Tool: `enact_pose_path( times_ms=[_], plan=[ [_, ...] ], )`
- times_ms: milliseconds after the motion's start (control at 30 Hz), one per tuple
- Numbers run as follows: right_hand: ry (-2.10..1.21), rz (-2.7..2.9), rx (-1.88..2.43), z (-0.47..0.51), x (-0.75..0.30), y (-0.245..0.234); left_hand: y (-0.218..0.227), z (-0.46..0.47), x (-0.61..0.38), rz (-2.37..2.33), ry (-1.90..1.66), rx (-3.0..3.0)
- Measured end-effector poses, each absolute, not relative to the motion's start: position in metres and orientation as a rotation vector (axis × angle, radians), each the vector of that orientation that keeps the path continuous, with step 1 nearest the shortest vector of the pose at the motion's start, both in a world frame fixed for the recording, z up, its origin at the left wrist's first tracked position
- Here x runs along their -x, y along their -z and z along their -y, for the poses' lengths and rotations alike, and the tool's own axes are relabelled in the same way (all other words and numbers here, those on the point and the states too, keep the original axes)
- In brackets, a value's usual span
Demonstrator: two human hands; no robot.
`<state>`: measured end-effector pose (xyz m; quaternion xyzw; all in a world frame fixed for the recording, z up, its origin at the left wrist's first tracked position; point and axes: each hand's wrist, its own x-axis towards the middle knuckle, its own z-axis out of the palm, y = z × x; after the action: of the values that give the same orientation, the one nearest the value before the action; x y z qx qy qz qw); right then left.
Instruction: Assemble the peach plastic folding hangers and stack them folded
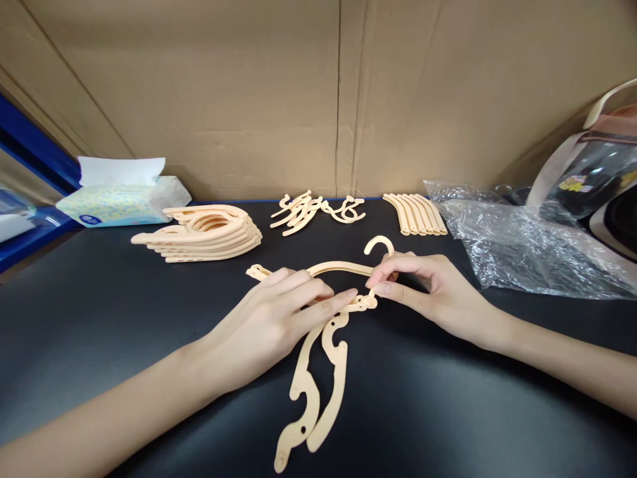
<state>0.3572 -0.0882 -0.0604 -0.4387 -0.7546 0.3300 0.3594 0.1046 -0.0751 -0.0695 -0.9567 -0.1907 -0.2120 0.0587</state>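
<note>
Left hand (279,315): fingers stretched flat over one arm of a peach plastic folding hanger (339,358), holding it down on the black worktop (124,332); thumb hidden.
Right hand (432,287): thumb and forefinger pinched narrow on the centre joint, just below the hook (379,239).
Hanger position: mid-worktop, two loose arms trailing toward the camera.
Risk: the small joint looks liable to slip from the pinch or seat crooked; the unsupported arms could swing and twist it.
Surroundings: stacked arms (209,232), spare hooks (313,211), strips (415,214) and plastic bag (522,255) lie well apart.
</note>
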Motion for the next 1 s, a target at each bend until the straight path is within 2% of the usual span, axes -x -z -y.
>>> enact_pose_path(
  times_ms=[533,1000],
  plan=[
    [-0.600,1.993,1.174,0.0907,-0.3575,0.0665,0.0691,0.0755,-0.1069,0.616,0.559,2.808],
    [-0.877,1.891,1.157,0.0891,-0.3570,0.0638,0.0687,0.0751,-0.1086,0.597,0.579,2.818]
  ],
)
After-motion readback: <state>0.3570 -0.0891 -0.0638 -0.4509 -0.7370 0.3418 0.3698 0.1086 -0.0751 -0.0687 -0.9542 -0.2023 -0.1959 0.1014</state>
